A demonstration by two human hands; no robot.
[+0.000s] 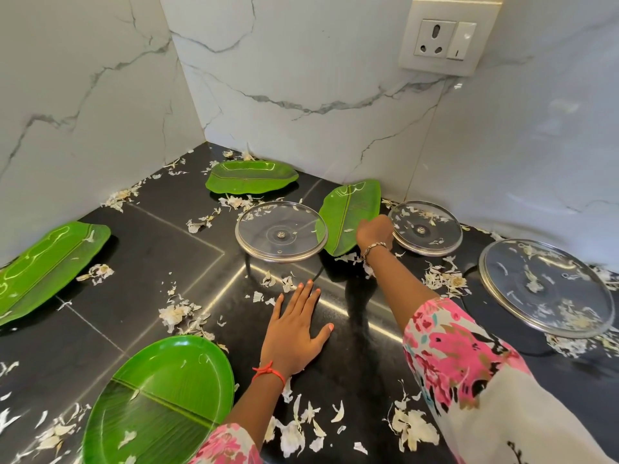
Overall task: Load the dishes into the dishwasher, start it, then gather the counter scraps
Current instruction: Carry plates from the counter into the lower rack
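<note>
Leaf-shaped green plastic plate: light, stiff, best taken by the rim

It sits tilted at the back of the black polished stone counter, its far tip close to the white marble wall, between a mid-sized round glass lid and a smaller glass lid. The right hand reaches across with its fingers curled down over the plate's right rim and appears to pinch it, though the fingertips are hidden. The left hand lies flat on the counter, fingers straight and slightly spread, holding nothing.

The plate looks thin and rigid, so probably light, but its gloss suggests a slippery grip. A thumb-and-finger hold on the raised rim should serve, kept level so loose bits stay on. The lids, including a large glass lid, will be heavier and breakable.

3 more green plates lie around, and white papery scraps litter the shiny counter. A wall socket sits above
</note>
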